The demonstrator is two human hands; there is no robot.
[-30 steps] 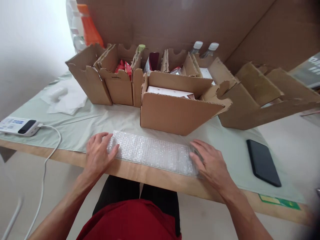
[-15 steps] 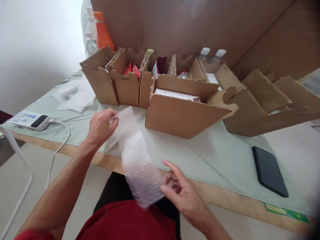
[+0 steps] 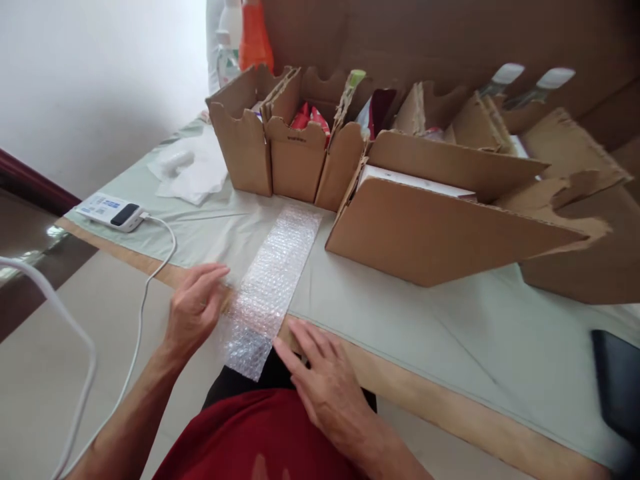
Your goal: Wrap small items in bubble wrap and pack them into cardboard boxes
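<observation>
A strip of clear bubble wrap (image 3: pixel 283 257) lies flat on the cloth-covered table, its near end hanging over the front edge above my lap. Left of the strip is my left hand (image 3: pixel 196 312), loosely curled, thumb and forefinger apart, with nothing visible in it. It is slightly blurred. My right hand (image 3: pixel 330 383) rests at the table's front edge with fingers stretched out, its thumb at the right side of the strip near the hanging end.
Cardboard bins (image 3: pixel 297 160) with small packets stand along the back. A larger cardboard holder (image 3: pixel 425 230) sits in front of them. To the left are a white power bank (image 3: pixel 107 212) with a cable and some clear plastic bags (image 3: pixel 193 167). A black phone (image 3: pixel 617 380) lies at right.
The bubble wrap, held up by my left hand before, now lies on the table. My left hand has let go and come nearer; my right hand has flattened. The view has swung left.
</observation>
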